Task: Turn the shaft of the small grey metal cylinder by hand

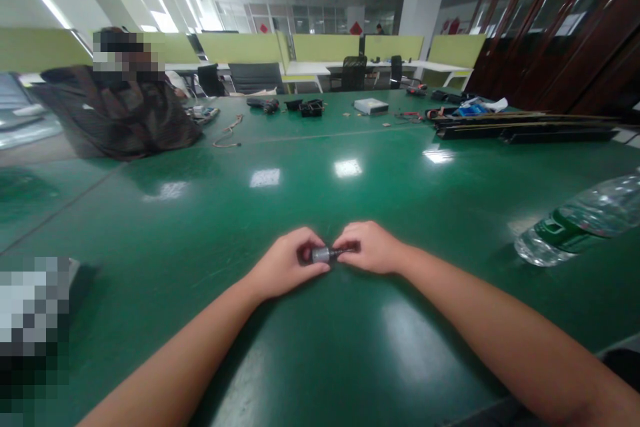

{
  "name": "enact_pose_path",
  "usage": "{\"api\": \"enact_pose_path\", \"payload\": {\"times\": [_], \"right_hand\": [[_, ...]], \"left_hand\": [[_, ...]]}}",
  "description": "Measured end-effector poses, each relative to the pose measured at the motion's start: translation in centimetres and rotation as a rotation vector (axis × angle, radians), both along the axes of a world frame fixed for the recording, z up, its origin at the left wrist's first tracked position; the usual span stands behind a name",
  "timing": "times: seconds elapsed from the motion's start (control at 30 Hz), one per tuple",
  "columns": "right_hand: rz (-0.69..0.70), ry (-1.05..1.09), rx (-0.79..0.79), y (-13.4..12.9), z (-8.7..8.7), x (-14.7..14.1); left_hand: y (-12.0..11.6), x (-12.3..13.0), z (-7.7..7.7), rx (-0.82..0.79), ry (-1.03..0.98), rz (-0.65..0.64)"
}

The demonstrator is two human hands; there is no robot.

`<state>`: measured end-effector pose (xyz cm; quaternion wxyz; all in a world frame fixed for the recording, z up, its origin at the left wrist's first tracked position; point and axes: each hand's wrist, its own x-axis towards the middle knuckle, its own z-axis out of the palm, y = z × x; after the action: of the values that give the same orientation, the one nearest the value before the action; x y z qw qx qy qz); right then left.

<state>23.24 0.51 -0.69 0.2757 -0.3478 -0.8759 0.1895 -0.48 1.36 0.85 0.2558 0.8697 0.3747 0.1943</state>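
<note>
My two hands, left (293, 263) and right (367, 248), pinch one small dark cylindrical object (321, 255) with a smooth grey band, above one glossy green table (300, 360)

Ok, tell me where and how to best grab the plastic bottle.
Probably best to wrap the fingers around the green label of the plastic bottle, coming from above: it lies on its side on the green table, its round body presenting its upper side.
</note>
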Motion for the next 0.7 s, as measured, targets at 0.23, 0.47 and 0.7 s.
{"api": "enact_pose_path", "payload": {"times": [0.23,0.47,0.7], "right_hand": [[0.011,-0.036,0.003,0.10,-0.05,0.30],[0.004,-0.055,0.011,0.11,-0.12,0.31],[0.008,-0.061,0.011,0.07,0.09,0.39]], "left_hand": [[-0.13,0.16,0.22,-0.016,-0.004,-0.001],[-0.17,0.16,0.26,-0.019,-0.001,-0.001],[-0.20,0.17,0.35,-0.008,0.008,0.003]]}}
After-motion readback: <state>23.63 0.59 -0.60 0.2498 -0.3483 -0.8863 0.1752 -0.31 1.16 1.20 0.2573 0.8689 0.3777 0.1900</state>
